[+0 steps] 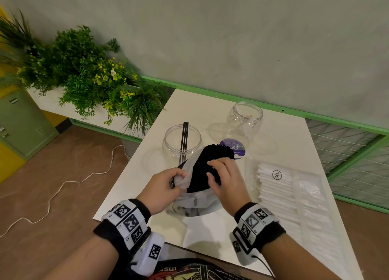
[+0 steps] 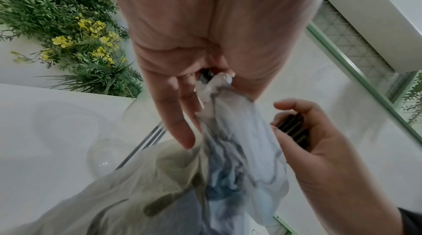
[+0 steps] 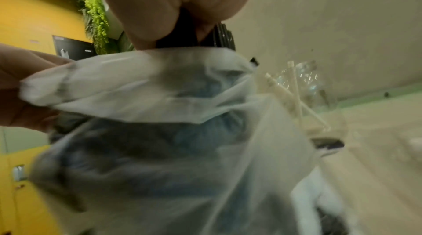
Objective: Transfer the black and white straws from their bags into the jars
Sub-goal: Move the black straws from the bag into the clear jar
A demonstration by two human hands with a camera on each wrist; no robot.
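A thick bundle of black straws (image 1: 207,164) sticks out of a thin translucent bag (image 1: 193,201) at the middle of the white table (image 1: 210,233). My left hand (image 1: 166,185) pinches the bag's bunched edge (image 2: 212,91). My right hand (image 1: 223,178) grips the black straws (image 2: 294,130) near their upper part. A clear jar (image 1: 182,140) behind the bag holds a few black straws (image 1: 184,136). A second clear jar (image 1: 245,117) stands further back right with white straws (image 3: 294,98) inside. A flat clear bag of white straws (image 1: 280,195) lies at the right.
A purple round lid (image 1: 233,146) lies between the jars. Green plants (image 1: 88,75) crowd the table's far left corner. A green rail (image 1: 294,111) and the wall run behind the table. A white cable (image 1: 59,191) trails over the brown floor at the left.
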